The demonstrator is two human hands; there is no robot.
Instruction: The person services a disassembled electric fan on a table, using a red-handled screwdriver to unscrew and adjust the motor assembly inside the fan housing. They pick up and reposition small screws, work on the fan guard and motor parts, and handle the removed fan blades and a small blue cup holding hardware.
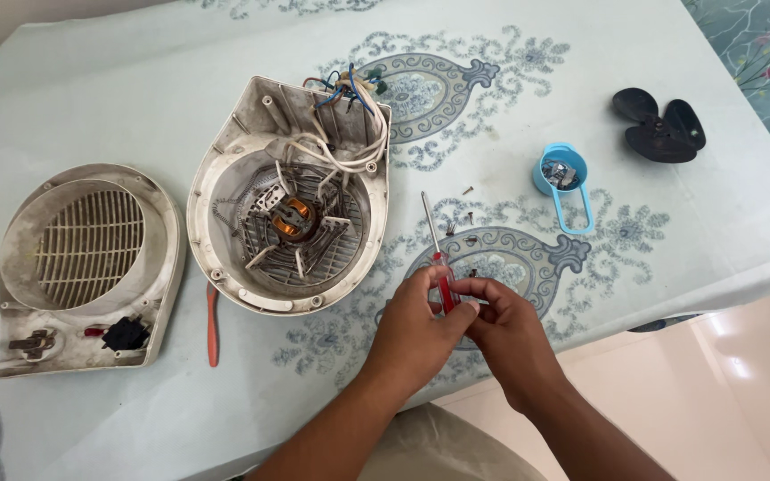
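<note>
Item: red-handled steel screwdriver [438, 258], over table edge, pinched by left hand [416, 331] and right hand [505, 331]; fingers possibly grasping 1 small screw. Risk: loose dark screws [467, 216] nearby could roll off patterned tablecloth [135, 98]

Screwdriver [438, 258] in the hands: red handle. Beyond them: off-white heater housing [289, 191], light-blue cup [563, 174], black fan blade [659, 126]. Counter [135, 98]: pale green, blue floral pattern.

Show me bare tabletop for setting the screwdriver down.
Bare cloth lies along the far left edge, beyond the grille cover and open fan housing, and between blue cup and black blade. Crowded: loose screws around the screwdriver and both hands.
</note>
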